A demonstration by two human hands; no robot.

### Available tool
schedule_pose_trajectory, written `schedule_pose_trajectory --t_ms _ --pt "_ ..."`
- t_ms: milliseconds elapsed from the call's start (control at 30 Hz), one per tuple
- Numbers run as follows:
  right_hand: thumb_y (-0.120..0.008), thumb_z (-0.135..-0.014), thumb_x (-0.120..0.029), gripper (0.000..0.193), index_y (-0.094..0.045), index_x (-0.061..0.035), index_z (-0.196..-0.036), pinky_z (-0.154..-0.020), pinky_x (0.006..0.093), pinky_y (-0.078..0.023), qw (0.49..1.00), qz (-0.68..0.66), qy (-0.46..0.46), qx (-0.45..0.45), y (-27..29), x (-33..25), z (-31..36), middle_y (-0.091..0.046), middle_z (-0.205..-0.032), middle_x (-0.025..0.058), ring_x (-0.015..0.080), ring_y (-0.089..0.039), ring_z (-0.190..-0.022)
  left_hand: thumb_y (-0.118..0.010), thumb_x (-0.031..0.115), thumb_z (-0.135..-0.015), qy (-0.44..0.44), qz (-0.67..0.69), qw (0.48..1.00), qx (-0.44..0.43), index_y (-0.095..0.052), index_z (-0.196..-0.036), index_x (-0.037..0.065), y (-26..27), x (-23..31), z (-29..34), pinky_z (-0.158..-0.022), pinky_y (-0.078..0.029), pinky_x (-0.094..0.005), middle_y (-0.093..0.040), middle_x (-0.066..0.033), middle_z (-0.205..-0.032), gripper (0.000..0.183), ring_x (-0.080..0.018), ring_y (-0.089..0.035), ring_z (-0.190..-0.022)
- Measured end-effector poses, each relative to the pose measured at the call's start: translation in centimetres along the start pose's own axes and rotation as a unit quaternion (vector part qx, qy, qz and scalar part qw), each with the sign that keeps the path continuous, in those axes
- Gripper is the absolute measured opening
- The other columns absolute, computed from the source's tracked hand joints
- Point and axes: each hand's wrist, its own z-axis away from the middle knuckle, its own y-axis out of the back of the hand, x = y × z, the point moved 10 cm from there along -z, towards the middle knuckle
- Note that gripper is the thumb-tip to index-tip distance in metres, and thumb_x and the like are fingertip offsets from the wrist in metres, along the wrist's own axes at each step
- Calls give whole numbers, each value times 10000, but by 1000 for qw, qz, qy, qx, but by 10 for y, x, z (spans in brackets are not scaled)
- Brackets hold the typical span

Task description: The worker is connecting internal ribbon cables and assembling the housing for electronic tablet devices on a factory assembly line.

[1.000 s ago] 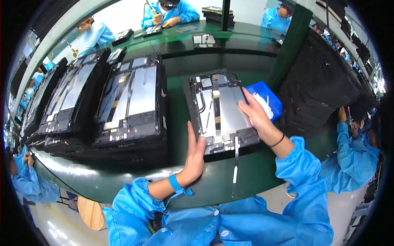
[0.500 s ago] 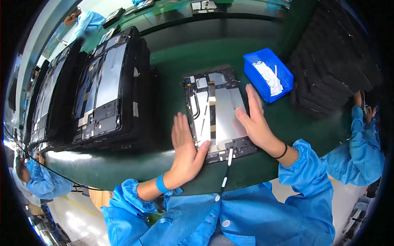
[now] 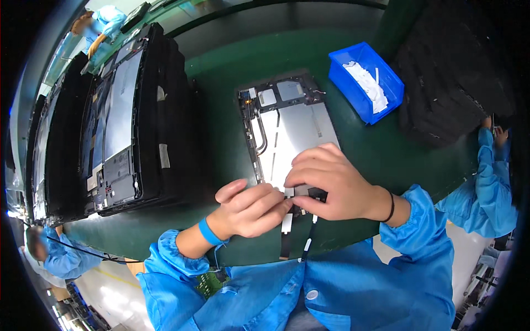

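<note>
An opened tablet-like device [image 3: 305, 129], with a silver plate and black frame, lies on the green table. A flat ribbon cable [image 3: 285, 243] hangs from its near end over the table edge, white above and black below. My left hand [image 3: 251, 209] is closed at that near end, fingertips pinched on the cable's upper part. From the other side my right hand [image 3: 334, 182] pinches at the same spot, its fingers curled over the plate. The fingertips meet and partly hide the cable's end. A thin black cord with white tags [image 3: 307, 244] hangs just right of it.
A blue bin [image 3: 393, 88] holding white slips stands at the back right. Tall stacks of similar devices in black trays [image 3: 152, 121] fill the left. Black foam trays [image 3: 452, 77] are piled at the far right. Other people in blue work at both sides.
Both hands have moved from flat beside the device to a pinch together at its near end. The ribbon cable, before lying up across the plate, now hangs toward me.
</note>
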Motion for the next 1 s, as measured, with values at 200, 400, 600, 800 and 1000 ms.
schedule_pose_trajectory --t_ms 200,400,600,800,1000 --pt "-701 -742 -158 248 -655 -96 -978 -929 399 -334 997 25 -71 -23 -9 16 1 -594 -1132 52 264 -492 -1149 -716 209 -732 -85 -5 996 -7 -698 -837 234 3 15 5 -902 -300 -355 -643 99 -840 110 -91 -562 -844" --pt "-696 -751 -156 180 -668 -99 -920 -979 428 -272 993 48 -84 -66 -16 10 0 -561 -1221 55 296 -415 -1233 -678 200 -754 -100 1 994 -36 -700 -829 227 -2 18 5 -879 -309 -329 -651 94 -863 82 -78 -575 -868" --pt "-723 -748 -173 124 -658 -117 -838 -917 394 -344 997 30 -64 -24 -7 0 -1 -633 -1015 22 251 -534 -1072 -653 152 -746 -75 16 997 -11 -644 -777 181 2 16 2 -891 -379 -261 -649 57 -895 43 -94 -593 -913" --pt "-722 -761 -74 85 -678 -96 -831 -700 321 -453 964 139 -48 223 76 -1 5 -639 -823 58 219 -596 -747 -737 153 -726 126 154 978 -61 -680 -804 216 -17 -25 -1 -1010 -277 -389 -667 55 -880 115 -134 -604 -949" --pt "-642 -830 -87 173 -703 -58 -989 -860 355 -421 855 439 -127 245 150 56 18 -667 -1032 88 258 -600 -964 -784 151 -693 357 249 899 -53 -654 -768 112 -57 -78 5 -998 -289 -411 -630 -2 -903 155 -202 -564 -970"
